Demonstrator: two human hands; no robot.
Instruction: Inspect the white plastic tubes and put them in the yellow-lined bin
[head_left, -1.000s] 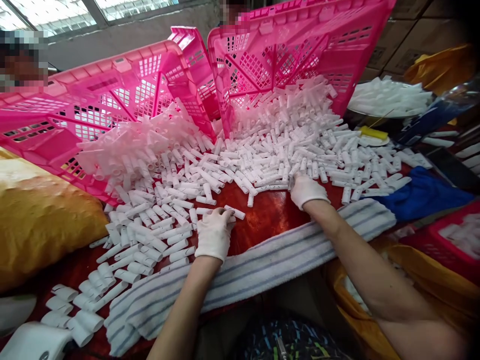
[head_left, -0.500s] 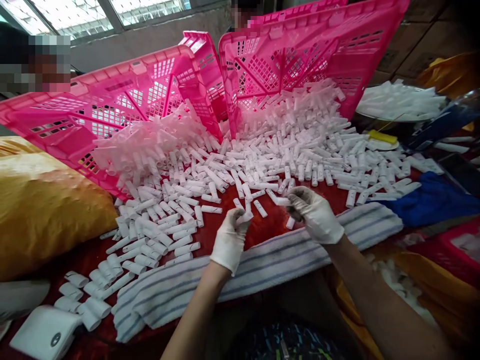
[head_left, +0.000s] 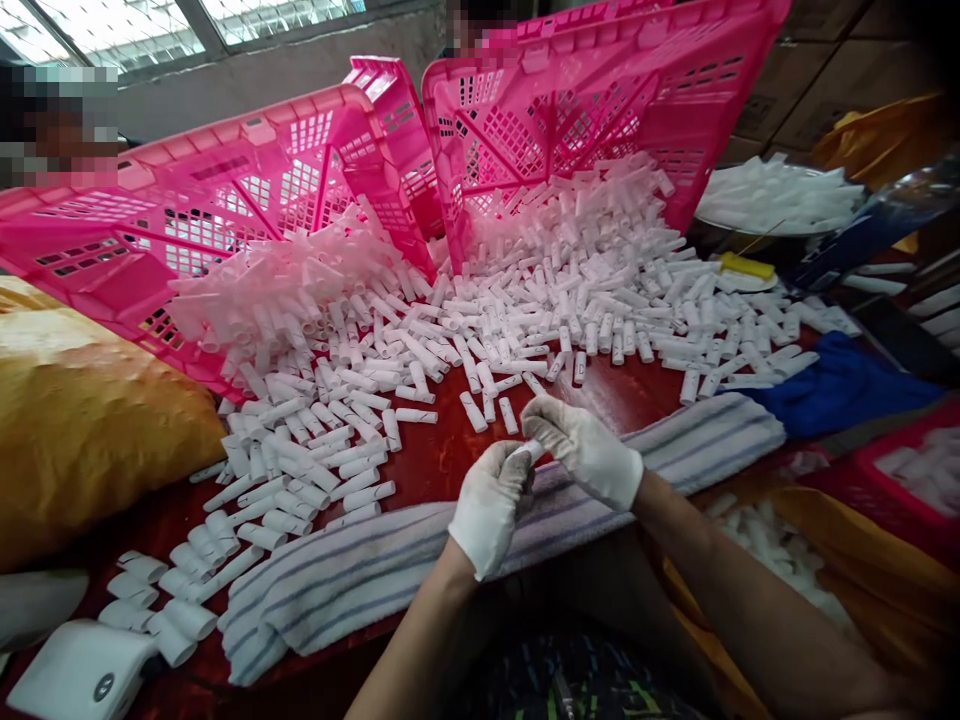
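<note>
My left hand (head_left: pixel 489 510), in a white glove with greyed fingertips, pinches a short white tube (head_left: pixel 529 450) above the striped towel. My right hand (head_left: pixel 586 452), gloved the same way, is closed at the tube's far end, its fingertips almost meeting the left ones. The fingers cover much of the tube, so I cannot tell whether a second piece is between them. Just beyond the hands, loose white tubes (head_left: pixel 509 416) with dark marks lie on the red tabletop (head_left: pixel 442 450).
Two tilted pink crates (head_left: pixel 247 150) spill a heap of white tubes (head_left: pixel 570 270) across the table. A rolled striped towel (head_left: pixel 322 580) lines the near edge. A yellow sack (head_left: pixel 97 420) bulges at left, a white box (head_left: pixel 82 672) below it. Blue cloth (head_left: pixel 847 375) lies at right. People stand behind the crates.
My hands have come together from apart, the right moving left and nearer, the left shifting right. Each pinched a small white piece before; now one tube shows between them. The view has shifted slightly.
</note>
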